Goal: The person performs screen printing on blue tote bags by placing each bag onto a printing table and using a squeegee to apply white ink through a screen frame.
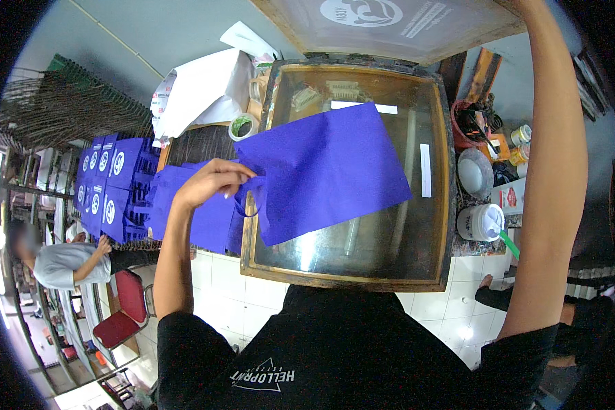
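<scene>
Purple bag lies aslant on the wood-rimmed glass table, right of the left hand, one corner over the rim; bare glass spreads on its side away from that hand. Ahead, a raised screen frame limits room; the right hand is out of view, its grip untellable. More bags lie below the left hand, a white tub well to its right. Nearly closed, that hand pinches the handle.

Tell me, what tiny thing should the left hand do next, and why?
Maybe turn the purple bag straight: the left hand pinches it, and it sits crooked over the glass, out of line with the white strips.
</scene>
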Motion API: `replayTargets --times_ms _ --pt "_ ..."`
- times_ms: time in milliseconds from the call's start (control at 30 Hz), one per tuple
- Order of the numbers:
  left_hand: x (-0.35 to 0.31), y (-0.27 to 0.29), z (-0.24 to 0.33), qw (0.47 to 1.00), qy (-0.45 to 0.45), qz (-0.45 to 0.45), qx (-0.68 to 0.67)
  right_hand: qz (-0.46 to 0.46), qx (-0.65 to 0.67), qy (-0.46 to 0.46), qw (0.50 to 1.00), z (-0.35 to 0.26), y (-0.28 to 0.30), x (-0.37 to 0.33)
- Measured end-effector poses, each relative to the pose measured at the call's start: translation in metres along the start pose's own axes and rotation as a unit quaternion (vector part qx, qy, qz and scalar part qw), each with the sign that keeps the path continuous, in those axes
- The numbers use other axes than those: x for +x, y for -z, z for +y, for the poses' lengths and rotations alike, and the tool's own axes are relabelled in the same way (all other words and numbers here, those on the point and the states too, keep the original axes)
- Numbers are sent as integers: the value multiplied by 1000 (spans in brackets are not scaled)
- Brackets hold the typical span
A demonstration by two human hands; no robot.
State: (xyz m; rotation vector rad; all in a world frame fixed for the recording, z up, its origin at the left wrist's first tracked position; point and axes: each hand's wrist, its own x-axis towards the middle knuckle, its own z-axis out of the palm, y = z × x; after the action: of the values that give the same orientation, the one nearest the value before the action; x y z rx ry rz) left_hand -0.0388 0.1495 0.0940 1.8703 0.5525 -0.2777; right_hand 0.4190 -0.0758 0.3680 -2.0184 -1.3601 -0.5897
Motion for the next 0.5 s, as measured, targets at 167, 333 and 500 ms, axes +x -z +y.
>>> replayTargets --times_ms 167,333,500 --pt "11 -34 -27 997 -28 55 -40 23 8 13 1000 -35 -3 -21" --pt "14 -37 -27 998 43 30 -48 30 0 9 1000 -35 0 -22" --pt "1 -15 46 920 244 -145 271 -19 -123 204 971 31 -1 15"
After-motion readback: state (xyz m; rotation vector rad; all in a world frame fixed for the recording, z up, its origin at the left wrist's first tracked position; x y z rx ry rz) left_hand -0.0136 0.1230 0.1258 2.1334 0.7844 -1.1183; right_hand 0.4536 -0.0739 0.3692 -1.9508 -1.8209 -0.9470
